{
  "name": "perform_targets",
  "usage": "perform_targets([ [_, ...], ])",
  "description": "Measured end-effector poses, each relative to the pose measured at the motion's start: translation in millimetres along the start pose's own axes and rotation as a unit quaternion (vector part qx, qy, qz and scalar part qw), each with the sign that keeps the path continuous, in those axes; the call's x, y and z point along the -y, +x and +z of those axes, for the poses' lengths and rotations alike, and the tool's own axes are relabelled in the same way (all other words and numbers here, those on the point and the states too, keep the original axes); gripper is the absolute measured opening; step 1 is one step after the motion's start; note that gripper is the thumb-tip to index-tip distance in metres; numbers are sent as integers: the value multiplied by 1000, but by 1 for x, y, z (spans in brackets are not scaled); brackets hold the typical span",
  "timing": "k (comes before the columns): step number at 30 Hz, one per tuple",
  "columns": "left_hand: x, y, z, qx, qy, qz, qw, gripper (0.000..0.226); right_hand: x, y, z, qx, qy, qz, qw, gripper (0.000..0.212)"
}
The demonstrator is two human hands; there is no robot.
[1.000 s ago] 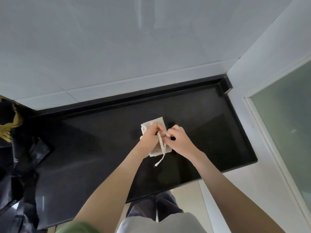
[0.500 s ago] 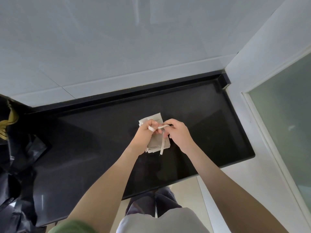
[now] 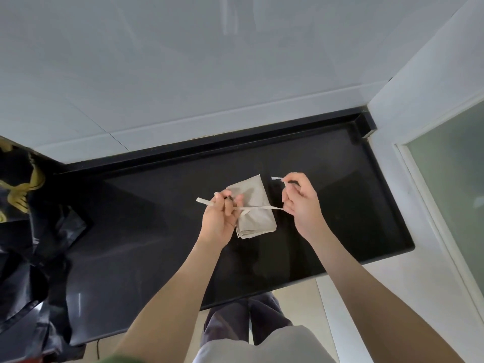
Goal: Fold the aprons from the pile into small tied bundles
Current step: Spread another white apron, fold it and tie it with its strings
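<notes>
A beige apron folded into a small rectangle lies on the black counter. Its thin strap runs taut across the bundle, with a knot near the left edge. My left hand grips the strap's left end, which sticks out past my fingers. My right hand grips the right end, whose tip pokes up above my fingers. My hands sit on either side of the bundle, pulled apart.
A heap of black fabric with gold print covers the counter's left end. White tiled wall stands behind, and a white frame with frosted glass borders the right. The counter's front edge is close to my body.
My hands were close together over the bundle, working the strap. Now they have moved apart sideways, drawing the strap taut across the folded apron.
</notes>
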State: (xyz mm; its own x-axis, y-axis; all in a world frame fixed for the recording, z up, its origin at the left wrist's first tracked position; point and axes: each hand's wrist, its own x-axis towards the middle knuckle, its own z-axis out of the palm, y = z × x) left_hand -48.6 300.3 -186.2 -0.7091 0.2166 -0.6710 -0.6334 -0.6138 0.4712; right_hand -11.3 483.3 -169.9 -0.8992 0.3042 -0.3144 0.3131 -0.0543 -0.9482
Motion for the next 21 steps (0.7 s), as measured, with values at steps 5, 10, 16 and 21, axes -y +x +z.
perform_targets([
  [5,-12,7,4,-88,53,-45,994,37,-23,2,-16,134,-488,-156,848,14],
  [10,-24,10,8,-131,153,-28,979,37,-25,5,-35,105,-590,-196,776,10],
  [16,-26,9,-1,-143,220,11,965,36,-22,17,-61,67,-679,-159,713,9],
  [21,-19,0,0,-76,357,76,928,28,-16,1,-27,10,-675,-232,701,23],
])
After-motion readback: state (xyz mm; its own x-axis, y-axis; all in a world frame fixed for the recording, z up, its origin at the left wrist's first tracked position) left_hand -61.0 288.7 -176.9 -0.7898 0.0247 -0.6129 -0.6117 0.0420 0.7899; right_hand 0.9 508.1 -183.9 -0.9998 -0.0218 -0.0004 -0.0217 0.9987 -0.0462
